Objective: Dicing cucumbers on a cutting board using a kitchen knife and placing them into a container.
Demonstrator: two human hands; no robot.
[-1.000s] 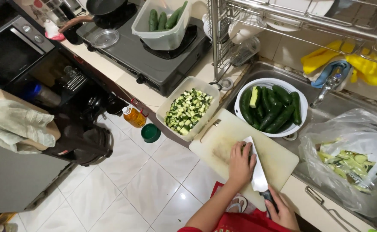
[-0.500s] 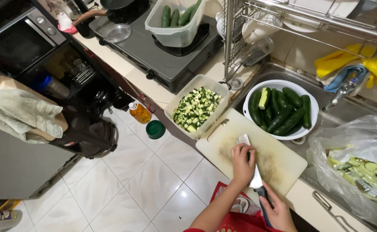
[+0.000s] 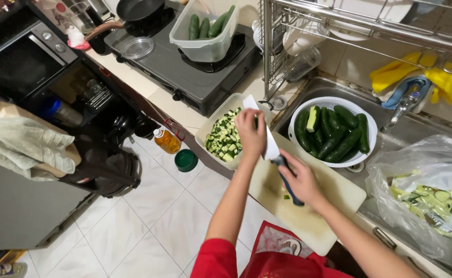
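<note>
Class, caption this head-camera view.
Left hand and knife in right hand over tray of diced cucumber.

Right hand (image 3: 302, 178) grips a knife (image 3: 267, 135) by its dark handle, blade pointing twd the tray of chopped cucumber (image 3: 225, 136). Left hand (image 3: 250, 133) sits over the blade, fingers curled, right at the tray's edge. Both are above the cutting board (image 3: 334, 198). White colander (image 3: 333, 131) w/ whole cucumbers sits in the sink, just beside the board. Plastic bag (image 3: 432, 198) of peelings at right. Tub of cucumbers (image 3: 205, 32) on the stove (image 3: 185, 67).
</note>
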